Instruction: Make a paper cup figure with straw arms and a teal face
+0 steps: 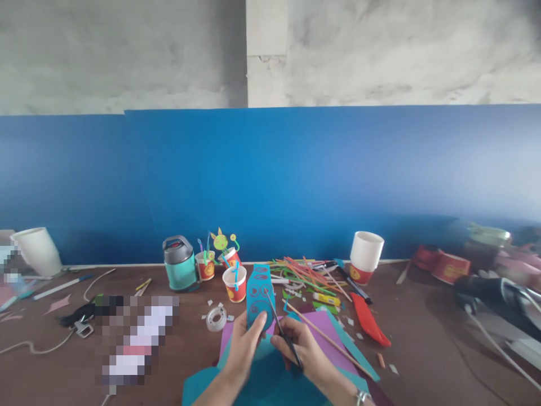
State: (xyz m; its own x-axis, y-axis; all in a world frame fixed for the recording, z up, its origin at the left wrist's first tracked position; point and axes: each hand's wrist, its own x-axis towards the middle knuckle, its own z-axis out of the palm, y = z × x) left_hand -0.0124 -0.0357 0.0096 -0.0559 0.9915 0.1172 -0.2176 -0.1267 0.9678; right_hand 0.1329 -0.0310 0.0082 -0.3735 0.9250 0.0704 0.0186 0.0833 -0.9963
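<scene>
My left hand (249,338) grips a blue paper piece (258,288) upright, thumb on its front. Circles and leaf-like shapes are drawn on it in dark red. In my right hand (300,341) is a pair of scissors (279,324), its blades pointing up and left along the right edge of the drawn paper. How far the blades are apart I cannot tell. Beneath both hands lie teal paper (257,378) and purple paper (323,332) sheets. A thin wooden stick (338,347) rests across them on the right.
Behind the hands stand a decorated paper cup (235,286), a teal flask (180,270) and a tape roll (216,319). Coloured pipe cleaners (306,273), a glue stick (325,299) and a red flat piece (368,318) lie to the right. Stacked paper cups (366,254) stand by the blue partition (270,180).
</scene>
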